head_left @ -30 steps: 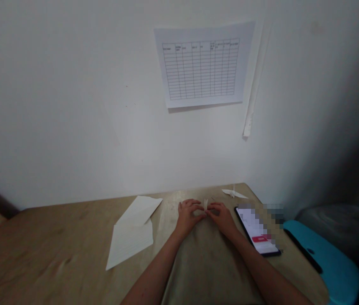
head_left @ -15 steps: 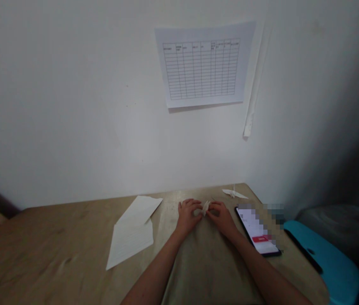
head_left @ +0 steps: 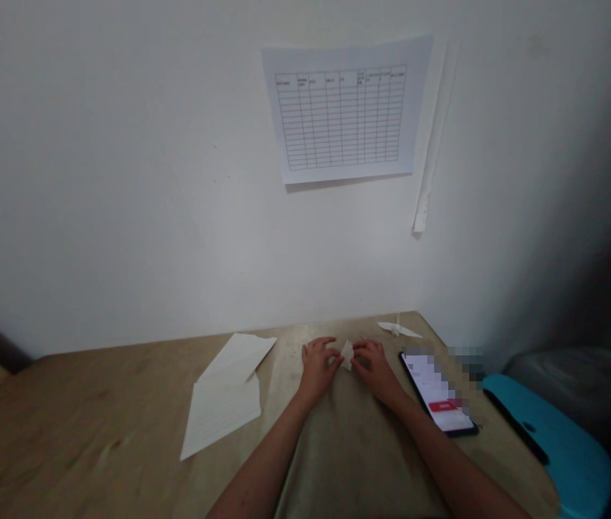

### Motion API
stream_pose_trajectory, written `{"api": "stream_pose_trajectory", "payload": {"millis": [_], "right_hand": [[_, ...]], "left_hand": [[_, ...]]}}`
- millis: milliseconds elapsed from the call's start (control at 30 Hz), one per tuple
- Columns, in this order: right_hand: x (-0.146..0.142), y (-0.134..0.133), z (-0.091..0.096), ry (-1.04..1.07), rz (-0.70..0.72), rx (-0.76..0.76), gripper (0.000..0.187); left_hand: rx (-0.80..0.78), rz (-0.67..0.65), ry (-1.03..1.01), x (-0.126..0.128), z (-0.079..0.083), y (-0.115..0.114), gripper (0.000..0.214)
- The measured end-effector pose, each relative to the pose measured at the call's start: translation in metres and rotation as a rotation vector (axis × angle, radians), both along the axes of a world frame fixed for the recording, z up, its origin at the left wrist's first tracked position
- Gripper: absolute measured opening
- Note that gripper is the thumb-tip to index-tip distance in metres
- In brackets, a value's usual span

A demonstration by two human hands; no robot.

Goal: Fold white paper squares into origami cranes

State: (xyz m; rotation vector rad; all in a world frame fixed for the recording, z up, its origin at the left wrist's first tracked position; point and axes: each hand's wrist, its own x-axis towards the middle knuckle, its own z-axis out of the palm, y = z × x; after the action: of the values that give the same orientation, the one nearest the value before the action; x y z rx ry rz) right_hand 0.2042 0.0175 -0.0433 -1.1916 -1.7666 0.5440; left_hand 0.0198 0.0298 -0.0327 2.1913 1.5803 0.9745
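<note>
Between my two hands is a small piece of folded white paper (head_left: 347,354), roughly triangular. My left hand (head_left: 317,366) pinches its left side between thumb and fingers. On the other side, my right hand (head_left: 375,369) grips the paper's right edge with thumb and forefinger. Both hands rest low over the table (head_left: 359,447), near the wall. A finished-looking folded paper crane (head_left: 398,330) with spread wings lies beyond my right hand, at the table's back corner.
Two overlapping sheets of white paper (head_left: 227,418) lie left of my hands. A phone (head_left: 435,393) with its screen lit lies to the right. A turquoise object (head_left: 559,440) stands past the table's right edge. A printed table sheet (head_left: 346,115) hangs on the wall (head_left: 148,180).
The folded paper has turned between my fingers and now shows a broader, triangular face. My hands have shifted only slightly.
</note>
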Motion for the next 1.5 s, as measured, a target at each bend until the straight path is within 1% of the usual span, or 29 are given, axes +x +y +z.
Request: {"api": "stream_pose_trajectory", "payload": {"millis": [133, 333, 467, 567, 700, 800, 833, 1033, 1133, 1233, 1367, 1500], "right_hand": [[0.0004, -0.0018, -0.001, -0.039, -0.004, -0.003, 0.012], [-0.0011, -0.0004, -0.0042, -0.072, -0.037, -0.024, 0.019], [-0.0016, -0.0001, -0.0041, -0.043, -0.081, -0.001, 0.012], [-0.0002, 0.0004, -0.0041, -0.004, -0.086, 0.005, 0.007], [0.0033, 0.0022, -0.0054, 0.042, -0.111, 0.0, 0.017], [0.0048, 0.0034, -0.0063, 0.029, -0.113, -0.014, 0.028], [0.0048, 0.0035, -0.0063, 0.015, -0.109, -0.016, 0.029], [0.0015, 0.001, -0.0051, -0.023, -0.075, -0.011, 0.018], [0.0017, 0.0012, -0.0045, -0.009, -0.101, -0.017, 0.011], [0.004, 0.003, -0.0048, 0.008, -0.14, -0.016, 0.009], [0.006, 0.0052, -0.007, 0.035, -0.185, -0.001, 0.005], [0.0041, 0.0046, -0.0081, 0.04, -0.16, -0.017, 0.003]], "left_hand": [[-0.011, 0.005, 0.016, 0.0004, -0.0026, 0.0011, 0.01], [-0.025, -0.001, 0.02, 0.0012, -0.0025, 0.0003, 0.011], [-0.004, 0.033, -0.004, 0.0012, -0.0018, 0.0004, 0.012], [-0.001, 0.055, -0.019, 0.001, -0.0014, 0.0008, 0.011], [-0.017, 0.062, -0.022, 0.0007, -0.0004, 0.0002, 0.01], [-0.03, 0.07, -0.014, 0.0009, 0.0005, -0.0009, 0.011], [-0.032, 0.068, -0.011, 0.0011, 0.0008, -0.0014, 0.011], [-0.052, 0.046, -0.002, 0.0022, 0.0041, -0.0038, 0.01], [-0.05, 0.07, -0.017, 0.0022, 0.0042, -0.0035, 0.01], [-0.035, 0.093, -0.039, 0.0018, 0.0028, -0.0022, 0.013], [-0.03, 0.076, -0.05, 0.0013, 0.001, -0.0012, 0.01], [-0.03, 0.064, -0.032, 0.0009, 0.0009, -0.0012, 0.012]]}}
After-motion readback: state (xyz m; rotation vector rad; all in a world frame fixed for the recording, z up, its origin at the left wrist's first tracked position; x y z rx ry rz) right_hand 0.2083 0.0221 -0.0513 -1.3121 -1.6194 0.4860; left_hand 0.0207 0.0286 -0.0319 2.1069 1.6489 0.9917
